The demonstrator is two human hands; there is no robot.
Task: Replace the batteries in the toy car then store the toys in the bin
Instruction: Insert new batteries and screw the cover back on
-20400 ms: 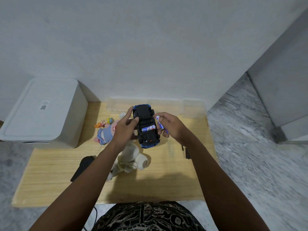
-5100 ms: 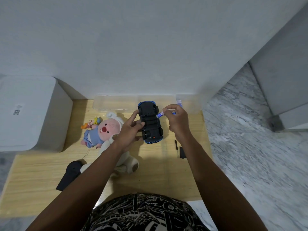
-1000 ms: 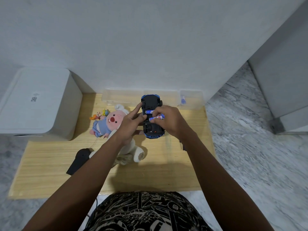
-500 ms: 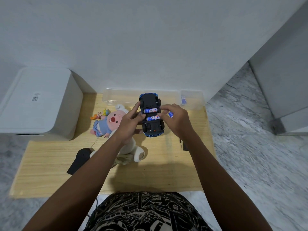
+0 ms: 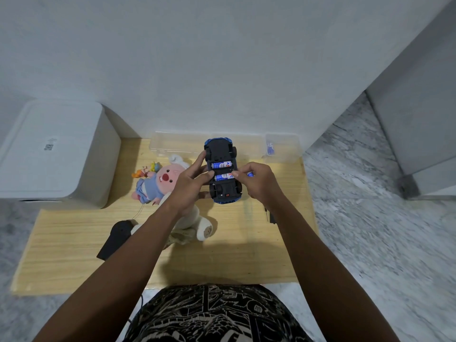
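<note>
We held the toy car (image 5: 223,171) belly-up above the counter (image 5: 74,243): left hand (image 5: 190,186) gripped its side, right-hand fingers (image 5: 240,174) pinched a battery (image 5: 223,176) into its bay, a spare battery (image 5: 250,174) tucked behind them.

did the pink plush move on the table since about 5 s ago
Cannot tell: the head camera shifted. The pink plush lies left of the toy car, near the clear bin, as before.

Upturned blue toy car (image 5: 223,171) shows two blue batteries (image 5: 222,171) seated crosswise.
</note>
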